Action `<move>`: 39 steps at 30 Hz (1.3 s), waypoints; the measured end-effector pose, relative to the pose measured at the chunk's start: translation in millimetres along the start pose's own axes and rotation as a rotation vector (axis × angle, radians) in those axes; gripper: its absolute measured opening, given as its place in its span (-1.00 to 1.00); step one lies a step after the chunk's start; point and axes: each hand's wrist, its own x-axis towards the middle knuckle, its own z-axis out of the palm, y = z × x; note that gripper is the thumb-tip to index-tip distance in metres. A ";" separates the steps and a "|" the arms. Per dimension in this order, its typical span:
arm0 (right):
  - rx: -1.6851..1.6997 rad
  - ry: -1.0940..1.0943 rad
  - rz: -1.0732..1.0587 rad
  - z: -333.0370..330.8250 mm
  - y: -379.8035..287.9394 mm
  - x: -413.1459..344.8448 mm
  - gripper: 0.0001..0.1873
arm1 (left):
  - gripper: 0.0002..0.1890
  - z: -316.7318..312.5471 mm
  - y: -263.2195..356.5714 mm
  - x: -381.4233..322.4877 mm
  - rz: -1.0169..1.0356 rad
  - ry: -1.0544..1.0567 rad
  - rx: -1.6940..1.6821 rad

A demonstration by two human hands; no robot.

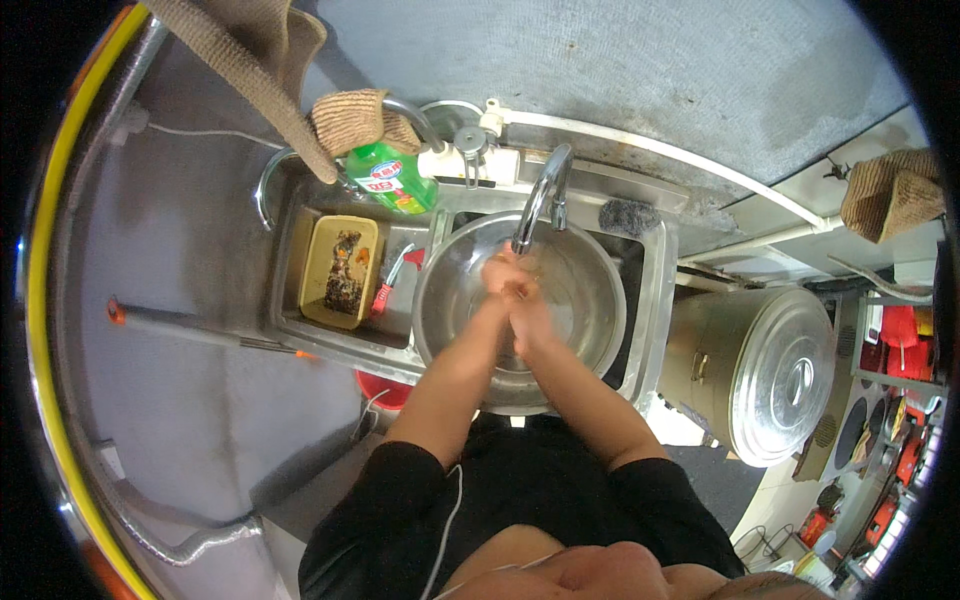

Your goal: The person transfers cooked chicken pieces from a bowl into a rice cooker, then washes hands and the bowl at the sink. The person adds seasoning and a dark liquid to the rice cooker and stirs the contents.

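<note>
My left hand (pixel 504 276) and my right hand (pixel 529 311) are pressed together under the chrome faucet (pixel 541 196), blurred by motion. They are over a large round steel basin (pixel 609 322) set in the right part of the steel sink. The wrists cross or overlap, so which hand is on top is hard to tell, and the fingers are partly hidden. No object shows between the hands. A dark scouring pad (pixel 628 217) lies on the sink's back ledge, to the right of the faucet.
In the left sink bowl are a yellow plastic tub (pixel 307 277) with dark residue and a red-handled peeler (pixel 382 294). Behind stands a green detergent bottle (pixel 386 176) beside a tan cloth (pixel 349 120). A large lidded metal pot (pixel 780 375) stands right; a red bucket (pixel 382 391) sits below.
</note>
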 end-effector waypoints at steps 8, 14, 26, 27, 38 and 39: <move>-0.665 0.033 -0.804 -18.2 5.6 127.6 -0.47 | -0.82 -28.8 12.5 -15.5 -0.584 -0.437 -1.095; -0.734 -0.152 -0.812 -22.1 61.4 135.5 -0.51 | -0.63 -22.2 20.5 -20.9 -0.546 -0.717 -1.399; -0.660 -0.172 -0.176 -12.8 124.5 118.2 -0.44 | -0.54 5.6 -10.5 -49.8 -0.283 -0.195 -1.418; -0.564 -0.082 -0.160 -10.2 132.1 124.1 -0.45 | -0.52 3.2 -5.2 -55.2 -0.227 -0.178 -1.536; -0.618 -0.007 -0.258 -11.9 80.6 80.7 -0.40 | -0.53 -0.3 2.8 -53.2 -0.360 -0.446 -1.314; -0.645 -0.014 -0.263 -9.2 67.9 70.9 -0.40 | -0.53 -2.4 -1.5 -49.5 -0.463 -0.676 -1.654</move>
